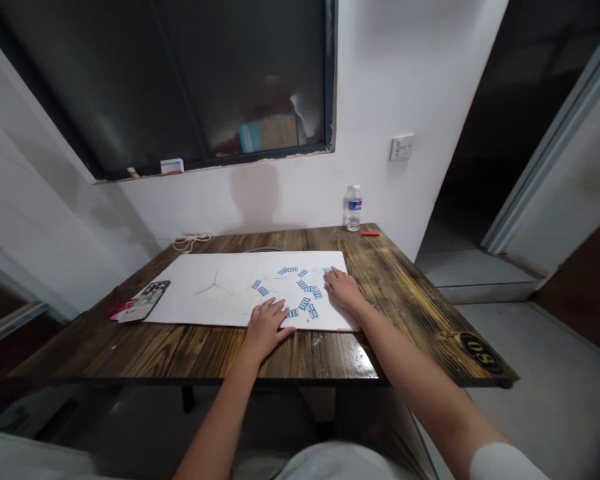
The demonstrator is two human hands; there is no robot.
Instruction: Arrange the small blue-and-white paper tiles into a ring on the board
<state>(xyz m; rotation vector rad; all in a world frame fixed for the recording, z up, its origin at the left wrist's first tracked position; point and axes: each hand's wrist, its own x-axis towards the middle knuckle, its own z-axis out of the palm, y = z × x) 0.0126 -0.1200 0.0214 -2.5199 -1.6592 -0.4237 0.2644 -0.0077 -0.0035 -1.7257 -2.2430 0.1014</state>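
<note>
A long white board [235, 267] lies flat on the wooden table. On its right half are several small blue-striped rectangles [309, 289], some in short curved rows; I cannot tell whether they are drawn or loose pieces. My left hand [267, 325] rests palm down over the board's near edge, fingers spread, beside a blue rectangle [293, 313]. Farther right, my right hand [343, 288] lies on the board with its fingers stretched out. Its fingertips touch another blue rectangle [327, 271], which they partly cover. Thin dark lines [215, 285] mark the board's left half.
A patterned dark-edged flat item [147, 301] overlaps the board's left end. A white cord [191, 241] lies at the back left of the table [180, 353]. At the back right stand a water bottle [354, 209] and a red pen-like stick [371, 234], near the wall.
</note>
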